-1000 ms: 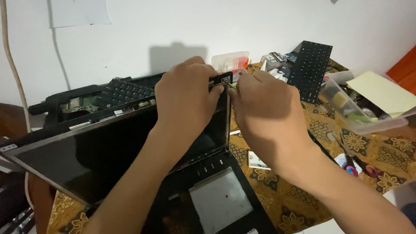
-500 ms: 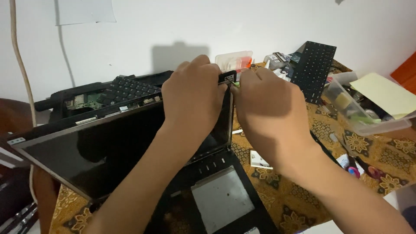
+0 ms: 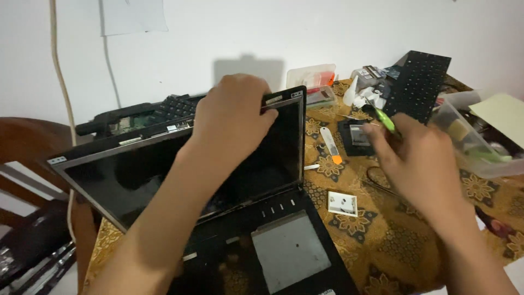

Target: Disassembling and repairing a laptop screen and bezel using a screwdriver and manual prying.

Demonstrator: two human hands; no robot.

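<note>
Two bare hands are seen from above, over a table draped in a brown and gold patterned cloth (image 3: 415, 246). The left hand (image 3: 232, 117), at the upper centre of the frame, is closed over the top edge of a black laptop screen (image 3: 164, 175), with its fingers curled over the bezel near the screen's upper right corner. The screen is held tilted, and it stands joined to a black laptop base with a grey touchpad (image 3: 284, 251) at the lower centre. The right hand (image 3: 420, 158), at the centre right, is lifted above the cloth and apart from the laptop; a small green-handled tool (image 3: 385, 119) is pinched at its fingertips, the fingers being partly curled. Whether the grip is firm cannot be told, since the hand is blurred.

Between the screen and the right hand, a slim white tool with an orange tip (image 3: 330, 145) is laid on the cloth, and a small white square plate (image 3: 343, 203) is found lower down, near the base. A flat black square part (image 3: 357, 136) is set just beside the right hand's fingers. At the upper right, a loose black keyboard (image 3: 420, 87) is propped against the white wall (image 3: 327, 33), and a clear plastic box (image 3: 469, 145) of odds and ends is placed at the right edge. Behind the screen, at the upper left, a second opened black laptop chassis (image 3: 142, 114) is seen.
</note>
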